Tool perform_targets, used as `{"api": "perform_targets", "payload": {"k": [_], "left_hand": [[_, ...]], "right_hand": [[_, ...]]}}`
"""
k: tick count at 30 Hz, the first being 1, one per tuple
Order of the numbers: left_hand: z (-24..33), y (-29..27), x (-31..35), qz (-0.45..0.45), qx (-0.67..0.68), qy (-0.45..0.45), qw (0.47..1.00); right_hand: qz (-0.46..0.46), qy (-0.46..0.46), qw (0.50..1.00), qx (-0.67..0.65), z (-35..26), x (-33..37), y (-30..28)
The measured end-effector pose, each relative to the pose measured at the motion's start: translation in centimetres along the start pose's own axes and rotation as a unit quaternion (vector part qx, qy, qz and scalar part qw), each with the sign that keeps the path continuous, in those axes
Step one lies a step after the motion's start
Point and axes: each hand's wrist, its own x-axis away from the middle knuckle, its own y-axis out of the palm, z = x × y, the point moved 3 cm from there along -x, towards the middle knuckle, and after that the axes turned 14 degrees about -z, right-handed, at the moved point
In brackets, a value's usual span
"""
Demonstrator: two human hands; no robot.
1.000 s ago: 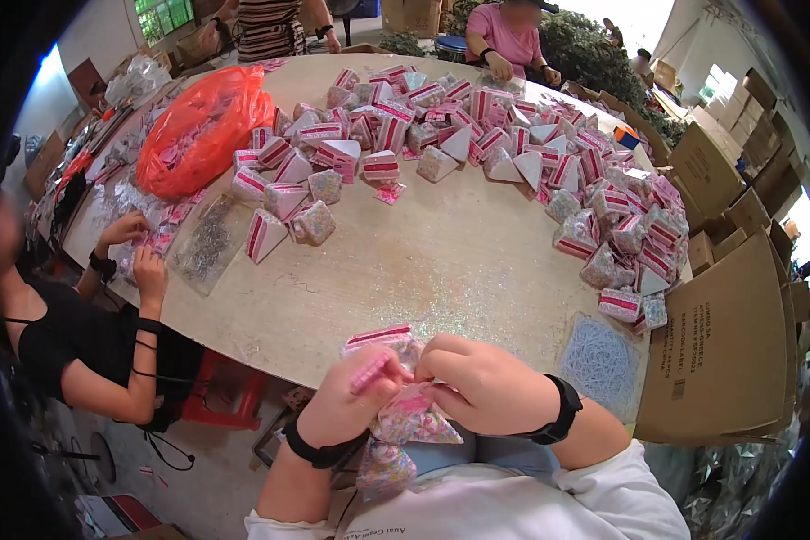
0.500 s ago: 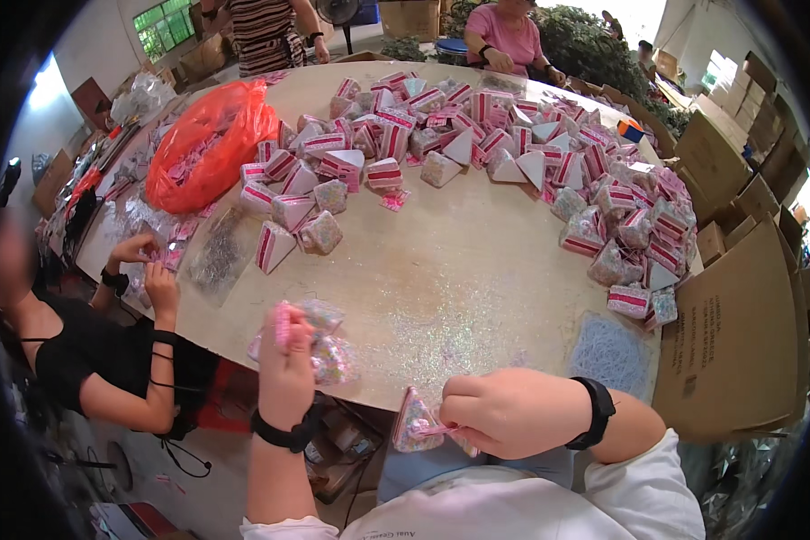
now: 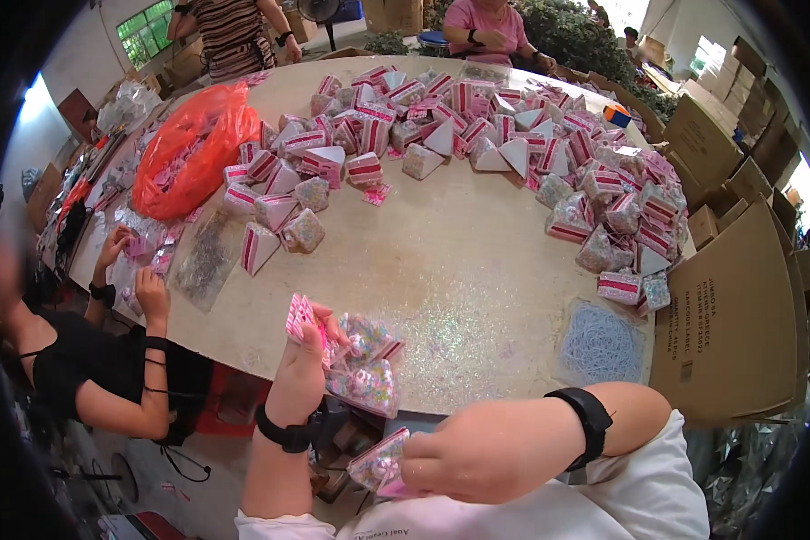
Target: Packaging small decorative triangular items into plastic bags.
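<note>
My left hand, near the front table edge, is closed on a small stack of pink printed tags. Right beside its fingers lie glittery cake-slice ornaments with pink stripes; whether they hang from the hand or rest on the table, I cannot tell. Close to my body, my right hand grips another cake-slice ornament, sparkly with a pink edge, held just off the table's edge. Its fingertips are partly hidden behind the back of the hand.
A large heap of cake-slice ornaments curves round the far and right side of the table. A red plastic bag stands at the left. Pale blue strings lie front right by a cardboard box. Co-workers sit and stand around.
My left hand has turned, so the tags' faces show, and the ornaments beside it have shifted right. My right hand has come closer to my body and leftward with its ornament.
</note>
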Motion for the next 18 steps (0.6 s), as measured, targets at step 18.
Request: {"api": "perform_targets", "payload": {"k": [18], "left_hand": [[1.5,3.9,0.0,-0.298,0.021,-0.068,0.952]], "right_hand": [[0.278,0.157,0.946,0.047,5.1,0.5,-3.2]]}}
